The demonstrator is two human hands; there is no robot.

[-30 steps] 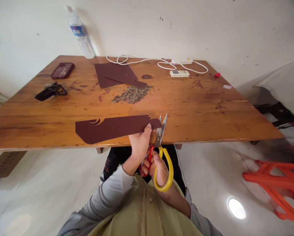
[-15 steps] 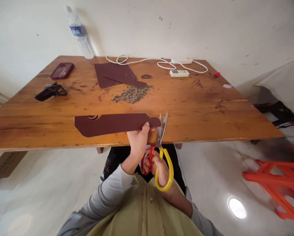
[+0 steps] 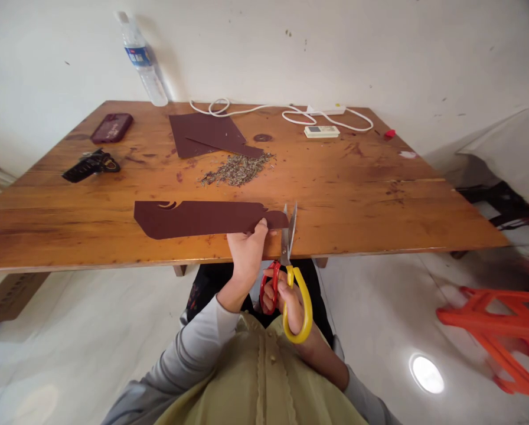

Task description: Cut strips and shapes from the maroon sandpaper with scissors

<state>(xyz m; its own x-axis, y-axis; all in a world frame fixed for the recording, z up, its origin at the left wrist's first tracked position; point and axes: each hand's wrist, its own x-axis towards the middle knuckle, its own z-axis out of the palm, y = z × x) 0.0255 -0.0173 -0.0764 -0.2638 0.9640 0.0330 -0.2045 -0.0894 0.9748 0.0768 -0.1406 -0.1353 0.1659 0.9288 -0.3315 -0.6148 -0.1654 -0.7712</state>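
Note:
My left hand (image 3: 248, 251) pinches a long, dark maroon sheet of card (image 3: 198, 219) near its right end, thumb on top and fingers beneath. The sheet is held over the table's front edge; its upper edge has a curved slit at the left and a notch at the right. In my right hand (image 3: 289, 298) is a pair of scissors (image 3: 286, 251) with one red and one yellow handle. The blades point away from me and stand slightly apart, right at the rounded right end of the sheet. Some right-hand fingers are hidden behind the handles.
On the wooden table (image 3: 357, 218) lie a pile of small dry flakes (image 3: 238, 169), maroon sheets (image 3: 206, 134), a phone (image 3: 112, 128), a black item (image 3: 91, 165), a white remote (image 3: 321, 131) and a white cable (image 3: 255, 108). A plastic bottle (image 3: 143, 62) stands back left; a red stool (image 3: 499, 324) is right.
The scissor blades have closed partway and shifted slightly left. The sheet's left part has tilted up a little. My left hand keeps its hold.

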